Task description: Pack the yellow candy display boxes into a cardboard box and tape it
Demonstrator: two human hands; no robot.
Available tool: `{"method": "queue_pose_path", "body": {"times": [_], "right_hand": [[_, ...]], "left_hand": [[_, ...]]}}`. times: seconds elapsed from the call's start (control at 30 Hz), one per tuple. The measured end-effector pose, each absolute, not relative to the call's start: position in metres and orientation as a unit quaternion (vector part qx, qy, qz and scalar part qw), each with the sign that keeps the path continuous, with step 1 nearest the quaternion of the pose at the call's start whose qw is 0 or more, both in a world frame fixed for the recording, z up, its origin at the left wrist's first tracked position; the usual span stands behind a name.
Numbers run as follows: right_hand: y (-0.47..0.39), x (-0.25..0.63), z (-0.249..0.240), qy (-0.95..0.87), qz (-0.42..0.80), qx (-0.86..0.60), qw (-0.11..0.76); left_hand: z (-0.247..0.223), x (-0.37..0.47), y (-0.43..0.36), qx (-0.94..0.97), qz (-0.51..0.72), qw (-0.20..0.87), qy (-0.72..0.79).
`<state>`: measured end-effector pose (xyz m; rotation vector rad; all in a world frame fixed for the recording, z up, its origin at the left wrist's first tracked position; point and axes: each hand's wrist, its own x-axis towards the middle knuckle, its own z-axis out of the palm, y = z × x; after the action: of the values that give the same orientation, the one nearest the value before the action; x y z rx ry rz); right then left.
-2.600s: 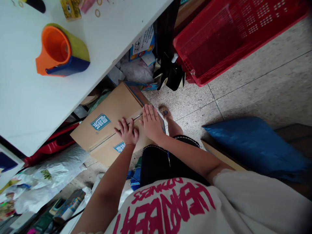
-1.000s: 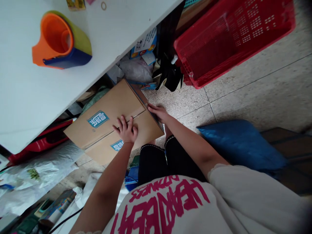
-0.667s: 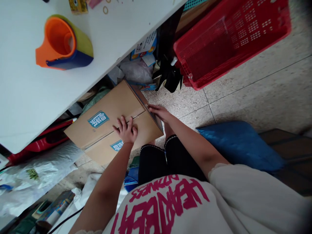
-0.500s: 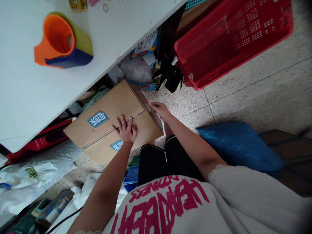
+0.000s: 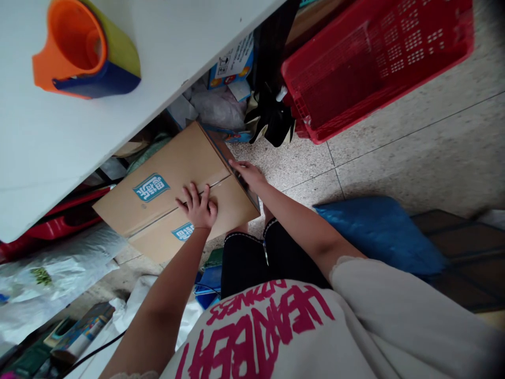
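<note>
A brown cardboard box (image 5: 165, 173) with blue labels lies on the floor, partly under the white table (image 5: 47, 137). Its two top flaps meet at a seam. My left hand (image 5: 198, 204) presses flat on that seam near the box's middle, fingers spread. My right hand (image 5: 248, 173) rests on the box's right end, fingers curled over its edge and touching the side. Neither hand holds a loose object.
An orange, yellow and blue tape dispenser (image 5: 84, 50) lies on the table top. A red plastic crate (image 5: 366, 58) stands on the floor at the upper right. A blue cushion (image 5: 379, 234) lies to my right. Plastic bags (image 5: 51, 273) and clutter fill the space under the table.
My right hand has slid from the top of the box to its right end. My left hand stays pressed on the seam. The view has shifted slightly.
</note>
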<state>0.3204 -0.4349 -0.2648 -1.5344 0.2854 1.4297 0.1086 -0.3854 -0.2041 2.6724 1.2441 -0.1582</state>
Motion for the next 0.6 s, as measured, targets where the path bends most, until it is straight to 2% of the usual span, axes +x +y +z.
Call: {"method": "queue_pose_path", "body": {"times": [0.2, 0.6], "right_hand": [[-0.443, 0.317, -0.266, 0.07, 0.575, -0.637, 0.508], [-0.497, 0.308, -0.286, 0.128, 0.65, -0.608, 0.437]], "left_hand": [[-0.202, 0.11, -0.385, 0.895, -0.056, 0.108, 0.428], [-0.201, 0.112, -0.386, 0.891, -0.055, 0.114, 0.436]]}}
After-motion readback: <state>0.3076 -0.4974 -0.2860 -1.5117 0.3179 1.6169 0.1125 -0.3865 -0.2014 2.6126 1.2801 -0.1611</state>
